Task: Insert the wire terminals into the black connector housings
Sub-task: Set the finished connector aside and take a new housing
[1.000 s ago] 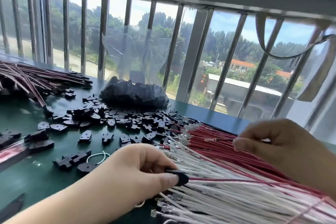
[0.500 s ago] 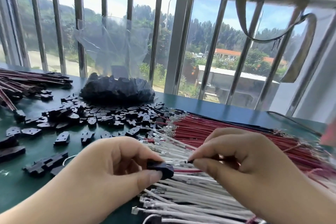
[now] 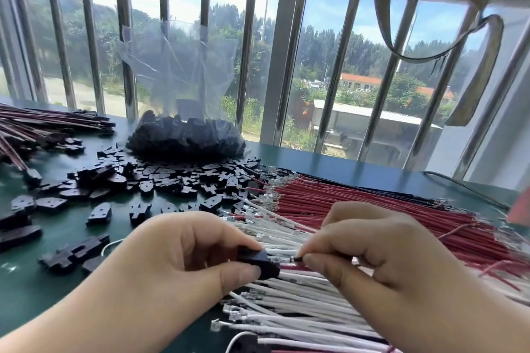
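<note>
Left hand (image 3: 183, 255) and right hand (image 3: 370, 252) close together, fingers pinched.

Bare left hand (image 3: 183, 255) and right hand (image 3: 381, 252), bare forearms, short plain nails, no rings, no sleeves visible.

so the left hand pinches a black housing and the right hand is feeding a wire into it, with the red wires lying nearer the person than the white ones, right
Not quite. The head view shows the white wires nearer the person and the red wires beyond them, toward the window. The rest holds: the left hand pinches a black housing and the right hand feeds a wire into it.
</note>
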The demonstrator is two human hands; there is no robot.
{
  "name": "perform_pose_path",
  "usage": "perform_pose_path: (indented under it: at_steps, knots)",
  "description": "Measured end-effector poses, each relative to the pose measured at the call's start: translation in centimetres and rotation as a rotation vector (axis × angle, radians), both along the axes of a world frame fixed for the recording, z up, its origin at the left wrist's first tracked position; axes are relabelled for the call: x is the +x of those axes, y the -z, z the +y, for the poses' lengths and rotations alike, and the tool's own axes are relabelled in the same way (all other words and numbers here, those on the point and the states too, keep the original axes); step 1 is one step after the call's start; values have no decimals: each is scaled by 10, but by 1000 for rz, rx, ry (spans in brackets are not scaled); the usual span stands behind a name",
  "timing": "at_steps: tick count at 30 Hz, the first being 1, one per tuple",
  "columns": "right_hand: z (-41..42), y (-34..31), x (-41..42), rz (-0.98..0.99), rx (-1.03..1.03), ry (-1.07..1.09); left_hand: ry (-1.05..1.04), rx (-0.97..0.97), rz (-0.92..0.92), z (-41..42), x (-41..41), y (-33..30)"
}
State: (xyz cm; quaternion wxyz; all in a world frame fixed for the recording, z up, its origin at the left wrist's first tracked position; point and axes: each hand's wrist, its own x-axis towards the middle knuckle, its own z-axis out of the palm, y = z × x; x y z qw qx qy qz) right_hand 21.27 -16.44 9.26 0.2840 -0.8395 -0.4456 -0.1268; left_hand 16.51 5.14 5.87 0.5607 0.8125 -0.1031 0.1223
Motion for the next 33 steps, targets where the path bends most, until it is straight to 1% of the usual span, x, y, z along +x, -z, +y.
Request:
perform_pose_path:
  at_steps: [4, 7, 9, 12, 14, 19, 22, 24, 25, 28, 29, 30, 31, 33]
  knots:
    - [1, -1, -6, -385, -74, 58, 93, -105, 54, -3, 0, -2]
    - [-1, 2, -7, -508, -44, 77, 153, -186, 73, -2, -2, -3]
    - [-3, 2, -7, -511, -26, 77, 156, -195, 59, -1, -2, -4]
    - [-5, -1, -7, -418, 34, 62, 154, -210, 37, 0, -1, -3]
    - [-4, -1, -7, -393, 40, 44, 151, -203, 37, 1, -1, -3]
    - [0, 1, -10, -434, 40, 22, 150, -206, 33, -3, -2, -4]
    - [4, 5, -12, -456, 39, -16, 237, -225, 54, -9, -5, -7]
    - [6, 4, -13, -396, 21, -29, 223, -224, 45, -10, -7, -9]
    - [6, 3, -12, -318, 21, -33, 197, -215, 41, -11, -7, -9]
    - [3, -6, -6, 63, 27, -61, 112, -187, 28, -12, -7, -9]
    - [1, -8, -2, 162, 21, -71, 85, -184, 27, -13, -7, -9]
    - [-1, -8, 1, 212, 25, -69, 62, -186, 27, -14, -7, -9]
    - [-2, -8, 3, 215, 28, -57, 44, -187, 31, -14, -7, -9]
    - [-2, -6, 2, 162, 17, -38, 22, -170, 39, -16, -7, -10]
